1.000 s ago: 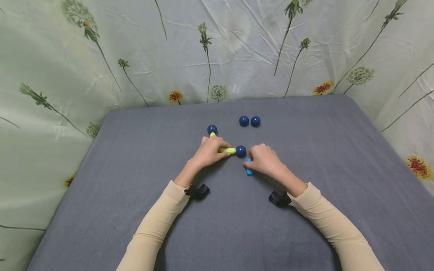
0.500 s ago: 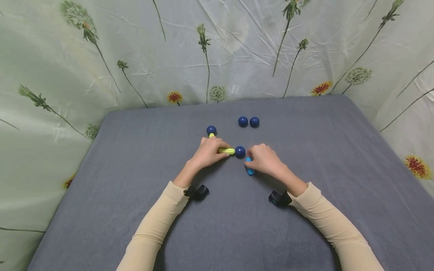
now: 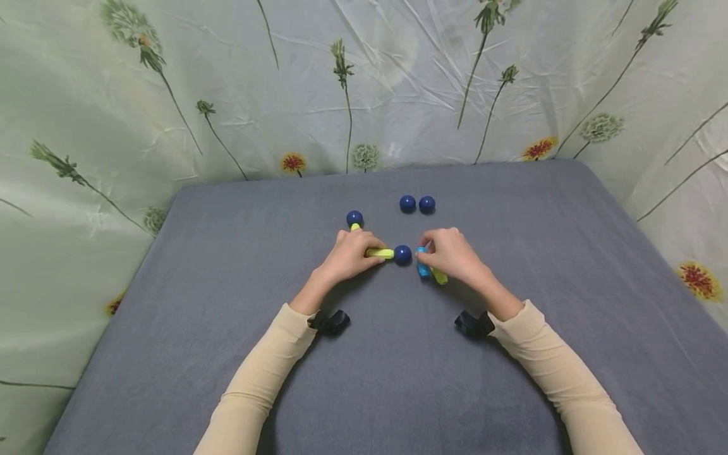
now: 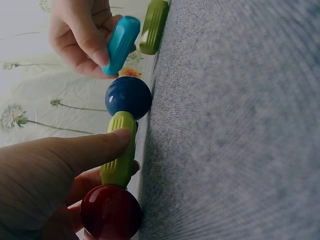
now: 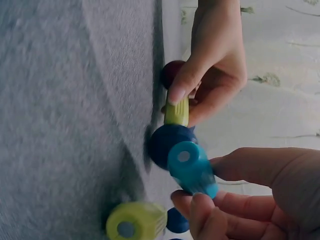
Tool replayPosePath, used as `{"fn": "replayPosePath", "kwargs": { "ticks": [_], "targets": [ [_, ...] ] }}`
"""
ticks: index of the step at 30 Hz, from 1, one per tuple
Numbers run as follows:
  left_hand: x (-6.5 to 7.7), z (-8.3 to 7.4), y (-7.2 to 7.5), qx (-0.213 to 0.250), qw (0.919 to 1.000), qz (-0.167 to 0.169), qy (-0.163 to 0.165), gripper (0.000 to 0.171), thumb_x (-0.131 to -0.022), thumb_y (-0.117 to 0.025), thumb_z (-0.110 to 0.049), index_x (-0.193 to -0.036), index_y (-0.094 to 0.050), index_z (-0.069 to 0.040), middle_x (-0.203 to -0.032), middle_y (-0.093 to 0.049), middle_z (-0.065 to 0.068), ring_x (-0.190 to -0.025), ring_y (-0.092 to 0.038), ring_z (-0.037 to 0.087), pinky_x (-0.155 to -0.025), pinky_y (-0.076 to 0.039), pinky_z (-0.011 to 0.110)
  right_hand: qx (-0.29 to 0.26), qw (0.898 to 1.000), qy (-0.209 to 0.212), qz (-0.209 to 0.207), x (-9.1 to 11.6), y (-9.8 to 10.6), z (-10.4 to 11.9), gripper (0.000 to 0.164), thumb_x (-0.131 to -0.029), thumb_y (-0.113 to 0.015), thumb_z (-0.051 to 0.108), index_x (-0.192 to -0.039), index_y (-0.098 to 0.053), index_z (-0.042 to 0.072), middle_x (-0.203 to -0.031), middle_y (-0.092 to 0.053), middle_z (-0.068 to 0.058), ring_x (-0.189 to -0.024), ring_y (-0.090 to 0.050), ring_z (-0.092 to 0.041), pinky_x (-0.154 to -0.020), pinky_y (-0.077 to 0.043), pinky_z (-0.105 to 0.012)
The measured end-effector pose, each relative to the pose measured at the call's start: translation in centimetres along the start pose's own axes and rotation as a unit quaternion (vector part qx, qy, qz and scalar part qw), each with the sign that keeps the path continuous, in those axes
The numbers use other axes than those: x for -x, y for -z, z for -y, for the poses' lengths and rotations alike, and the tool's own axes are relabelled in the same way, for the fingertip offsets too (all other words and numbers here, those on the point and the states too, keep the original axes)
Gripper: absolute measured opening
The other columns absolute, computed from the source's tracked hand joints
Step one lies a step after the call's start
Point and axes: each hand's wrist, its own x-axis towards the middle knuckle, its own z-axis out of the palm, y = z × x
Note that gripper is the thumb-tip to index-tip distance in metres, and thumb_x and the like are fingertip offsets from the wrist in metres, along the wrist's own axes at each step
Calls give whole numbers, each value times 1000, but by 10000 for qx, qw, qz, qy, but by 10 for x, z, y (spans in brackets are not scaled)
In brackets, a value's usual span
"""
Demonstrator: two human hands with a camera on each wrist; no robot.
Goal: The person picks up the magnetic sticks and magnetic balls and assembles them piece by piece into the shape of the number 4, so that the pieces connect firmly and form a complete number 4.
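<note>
- head: the right hand [image 3: 450,254] has carried the light-blue rod [image 3: 423,265] farther, beside the navy ball [image 3: 402,254]; a loose lime rod [image 3: 440,276] now shows;
- left wrist: the left hand [image 4: 55,165] clamps the held lime rod [image 4: 116,170], between navy and red balls;
- right wrist: thumb and fingers pinch the light-blue rod; contact with the navy ball unclear

A screened-off nook; the kind of room cannot be told. A wrinkled, dandelion-printed drape [image 3: 398,101] hangs behind and along both sides of a gray, fabric-covered surface [image 3: 392,392].
</note>
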Motion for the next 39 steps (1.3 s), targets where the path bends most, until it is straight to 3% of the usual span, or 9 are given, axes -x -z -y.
{"fn": "replayPosePath", "kwargs": {
  "ticks": [14,25,39],
  "targets": [
    [0,2,-1,36,10000,-22,-56,19,-83,-70,-29,-100,-74,-19,-91,-71,-3,-81,-57,14,-73,-31,35,-334,9985,-99,-424,-23,0,-15,22,-84,-63,20,-93,-69,0,-75,-69,-12,-61,-59,-14,-56,-42,-22],
    [0,4,-1,74,9999,71,-48,21,-84,-70,-30,-101,-74,-19,-92,-71,-3,-81,-56,14,-72,-30,34,-1069,9928,-495,-199,-46,-3,-19,23,-86,-63,22,-96,-67,2,-75,-68,-11,-52,-59,-3,-52,-45,-19],
    [-1,4,0,69,9999,86,-73,21,-84,-70,-30,-101,-74,-19,-92,-71,-3,-81,-57,14,-72,-31,35,-1340,9885,-704,-25,-60,-6,-17,25,-86,-64,23,-98,-68,1,-84,-71,-15,-51,-58,-1,-53,-47,-18]
  ]
}}
